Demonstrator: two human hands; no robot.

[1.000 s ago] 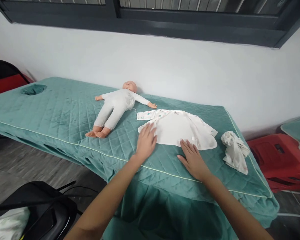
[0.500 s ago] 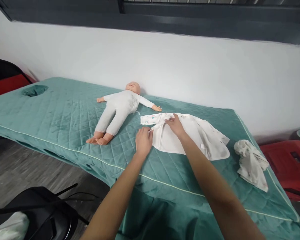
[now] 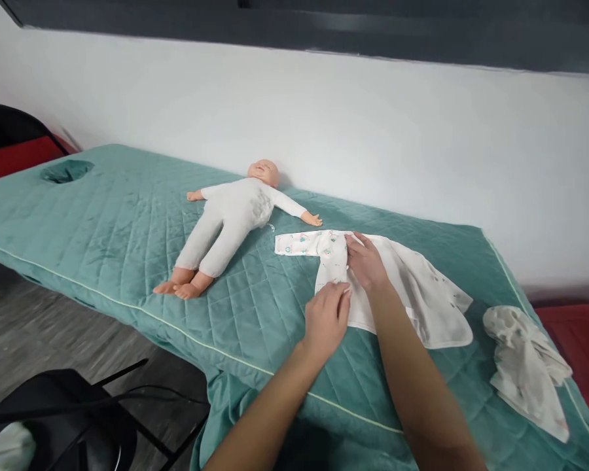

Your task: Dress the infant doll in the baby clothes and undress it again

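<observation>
Head view: left hand [image 3: 326, 316] and right hand [image 3: 366, 263] pinch a white shirt [image 3: 408, 282].
Likely light, limp; best held by its edges.

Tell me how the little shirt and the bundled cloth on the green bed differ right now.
The shirt is spread out mostly flat, while the cloth is crumpled in a heap. The shirt covers more of the green bed than the cloth. The left hand and right hand touch the shirt; neither touches the cloth. Both are whitish fabric.
</observation>
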